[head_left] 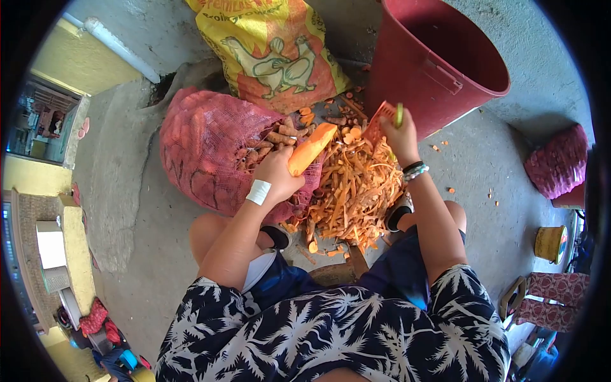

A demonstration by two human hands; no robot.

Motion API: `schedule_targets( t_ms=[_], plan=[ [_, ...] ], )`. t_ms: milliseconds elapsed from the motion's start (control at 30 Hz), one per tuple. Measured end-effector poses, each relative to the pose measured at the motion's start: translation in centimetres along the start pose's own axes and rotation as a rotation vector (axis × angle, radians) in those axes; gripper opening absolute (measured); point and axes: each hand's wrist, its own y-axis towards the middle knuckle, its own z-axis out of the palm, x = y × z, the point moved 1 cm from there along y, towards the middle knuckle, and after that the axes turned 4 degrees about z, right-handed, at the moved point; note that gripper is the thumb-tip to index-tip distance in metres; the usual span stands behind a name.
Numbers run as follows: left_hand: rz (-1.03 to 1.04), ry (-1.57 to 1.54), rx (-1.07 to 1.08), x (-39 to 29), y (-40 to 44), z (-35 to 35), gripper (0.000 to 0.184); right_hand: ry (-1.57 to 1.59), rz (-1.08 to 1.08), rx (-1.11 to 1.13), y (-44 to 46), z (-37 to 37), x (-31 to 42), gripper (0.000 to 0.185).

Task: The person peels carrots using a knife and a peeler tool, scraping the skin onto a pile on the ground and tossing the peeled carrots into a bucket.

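Observation:
A peeled orange carrot (311, 150) is gripped at its lower end by my left hand (278, 176), its far end pointing up and right. My right hand (402, 137) is closed around a green-handled tool that looks like a peeler (399, 114); its blade is hard to see. Against that hand's left side is a red slotted plastic piece (378, 121), and I cannot tell whether the fingers hold it too. Below both hands lies a heap of orange peelings (356, 191). Unpeeled carrots (280, 137) spill from a red mesh sack (203, 149) left of my left hand.
A tall dark-red bin (407, 70) stands beyond my right hand. Next to it leans a yellow printed sack (273, 57). Carrot bits (451, 190) dot the concrete floor (484, 223). Farther right are a purple mesh sack (557, 162) and a yellow bucket (550, 244).

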Motion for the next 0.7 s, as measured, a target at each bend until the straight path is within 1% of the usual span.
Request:
schedule_targets(
  t_ms=[33,67,100,133,167,200,233,300,333,367,400,433,467,500,533,567,600,667,700],
  plan=[
    [0.000,0.002,0.001,0.0,0.0,-0.1,0.050,0.240,-0.029,-0.061,0.1,-0.1,-0.1,0.022],
    [-0.027,-0.091,0.029,0.1,0.0,-0.1,0.052,0.467,0.036,-0.039,-0.2,-0.3,0.5,0.023],
    [-0.053,-0.186,0.055,0.0,0.0,0.0,0.054,0.465,0.035,-0.041,-0.7,-0.3,1.2,0.023],
    [-0.049,-0.188,0.055,0.3,0.1,0.6,0.054,0.579,0.069,-0.073,-1.2,-0.3,1.9,0.025],
    [-0.043,-0.358,0.027,0.5,0.2,1.2,0.051,0.694,0.102,-0.105,-1.7,-0.3,2.3,0.028],
    [-0.036,-0.527,0.000,0.7,0.3,1.6,0.048,0.667,0.097,-0.093,-2.1,-0.1,2.7,0.032],
    [-0.033,-0.527,0.000,0.9,0.3,2.0,0.048,0.644,0.065,-0.084,-2.8,0.2,3.3,0.031],
    [-0.021,-0.362,0.059,-0.1,0.0,1.4,0.052,0.627,0.024,-0.056,-4.2,0.9,5.1,0.032],
    [-0.020,-0.361,0.060,-0.8,-0.3,1.3,0.052,0.576,0.002,-0.050,-4.7,1.1,5.5,0.032],
    [0.011,-0.141,-0.064,-1.8,-0.7,1.2,0.052,0.576,0.004,-0.051,-4.8,1.3,5.6,0.032],
    [0.042,0.079,-0.186,-2.5,-1.0,1.1,0.051,0.476,-0.060,-0.113,-4.8,1.4,5.7,0.032],
    [0.041,0.077,-0.185,-2.8,-1.0,1.2,0.051,0.375,-0.125,-0.173,-4.8,1.5,5.8,0.031],
    [0.057,0.123,-0.209,-3.1,-0.9,1.2,0.050,0.286,-0.128,-0.159,-4.8,1.6,6.0,0.030],
    [0.074,0.171,-0.234,-3.2,-0.8,1.1,0.048,0.045,-0.086,-0.098,-5.1,1.4,6.2,0.030],
    [0.073,0.172,-0.236,-2.9,-0.6,1.2,0.048,0.002,-0.143,-0.074,-5.5,1.1,6.6,0.030],
    [0.096,0.243,-0.216,-2.5,-0.5,1.4,0.046,-0.040,-0.199,-0.049,-5.8,1.0,7.0,0.030],
    [0.119,0.313,-0.193,-2.1,-0.4,1.5,0.045,-0.037,-0.200,-0.046,-6.2,0.6,7.4,0.030],
    [0.093,0.312,-0.182,-1.6,-0.1,1.5,0.043,0.010,-0.222,-0.055,-6.6,0.0,7.9,0.032],
    [0.069,0.306,-0.172,-1.6,0.0,1.6,0.041,0.020,-0.316,-0.167,-6.5,0.0,7.9,0.033]
  ],
)
